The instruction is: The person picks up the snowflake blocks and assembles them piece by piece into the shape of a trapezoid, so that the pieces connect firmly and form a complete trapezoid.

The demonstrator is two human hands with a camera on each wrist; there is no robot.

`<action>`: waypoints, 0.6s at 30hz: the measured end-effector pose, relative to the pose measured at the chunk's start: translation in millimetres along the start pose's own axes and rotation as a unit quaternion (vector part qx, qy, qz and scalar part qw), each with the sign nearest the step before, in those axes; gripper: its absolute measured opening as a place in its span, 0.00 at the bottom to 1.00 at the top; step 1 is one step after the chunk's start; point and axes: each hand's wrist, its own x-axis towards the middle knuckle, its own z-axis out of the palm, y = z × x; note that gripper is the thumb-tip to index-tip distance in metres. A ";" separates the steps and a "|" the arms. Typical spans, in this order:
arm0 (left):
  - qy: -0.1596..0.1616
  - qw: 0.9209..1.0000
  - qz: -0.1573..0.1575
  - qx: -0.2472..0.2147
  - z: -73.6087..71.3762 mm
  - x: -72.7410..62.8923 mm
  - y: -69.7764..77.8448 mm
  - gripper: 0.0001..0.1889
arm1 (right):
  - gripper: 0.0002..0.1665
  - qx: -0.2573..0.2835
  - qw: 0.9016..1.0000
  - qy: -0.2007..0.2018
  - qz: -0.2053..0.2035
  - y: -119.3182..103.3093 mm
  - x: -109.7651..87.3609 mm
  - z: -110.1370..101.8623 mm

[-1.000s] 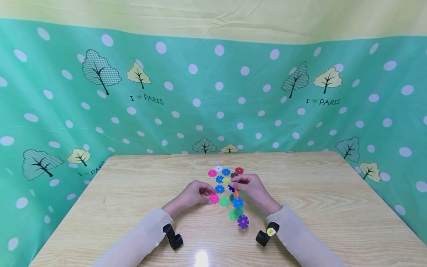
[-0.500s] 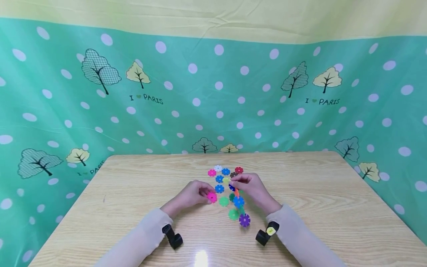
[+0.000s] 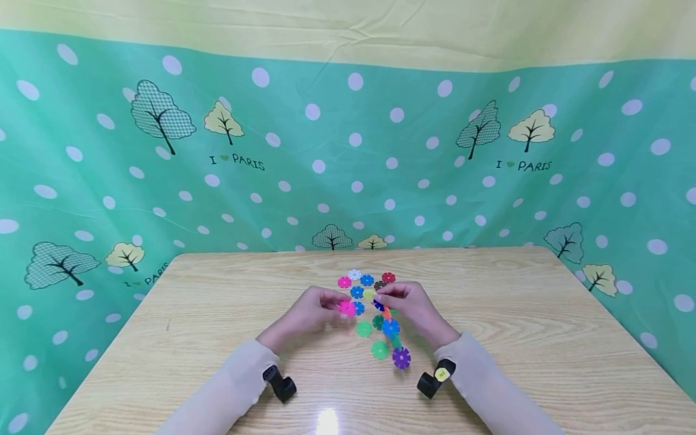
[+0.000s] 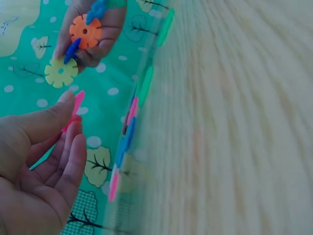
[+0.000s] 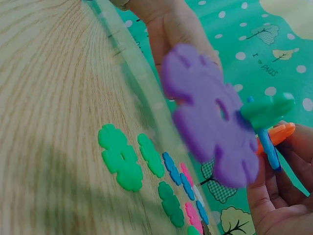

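My left hand (image 3: 310, 314) pinches a pink notched snowflake disc (image 4: 78, 104) between thumb and fingers, seen edge-on in the left wrist view. Across from it, my right hand (image 3: 410, 307) holds a chain of interlocked snowflake discs. A yellow disc (image 4: 60, 73) forms the end nearest my left hand. Behind it come a dark blue disc (image 4: 72, 50), an orange disc (image 4: 85, 31), a blue disc (image 3: 390, 328) and a green disc (image 5: 268, 111). At the chain's near end hangs a purple disc (image 5: 210, 117). The pink disc is apart from the yellow one.
Several loose discs lie flat on the wooden table (image 3: 217, 338) beneath and beyond my hands, among them a light green disc (image 3: 380, 350), a white disc (image 3: 354, 275) and a red disc (image 3: 388, 277). A dotted green curtain (image 3: 348, 151) hangs behind the table.
My left hand has lifted the pink disc up and away from me, now overlapping a blue disc in the head view. The chain in my right hand has swung slightly right at its purple end.
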 end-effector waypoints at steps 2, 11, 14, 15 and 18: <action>0.018 1.000 0.008 -0.007 0.6 0.2 4.4 0.20 | 0.13 -0.004 1.000 -0.006 -0.001 0.3 -0.1 -0.1; 0.073 0.997 0.024 -0.026 5.2 2.5 16.1 0.20 | 0.17 -0.019 0.999 -0.022 -0.017 1.9 -0.4 1.3; 0.077 0.996 0.029 -0.021 6.6 2.9 17.5 0.19 | 0.16 -0.023 0.999 -0.020 -0.019 2.4 -0.3 1.2; 0.077 0.996 0.031 -0.020 7.0 3.0 18.0 0.19 | 0.17 -0.023 0.999 -0.021 -0.021 2.7 -0.1 1.1; 0.076 0.996 0.032 -0.018 8.0 3.2 19.6 0.18 | 0.17 -0.018 0.999 -0.030 -0.028 3.4 0.2 0.4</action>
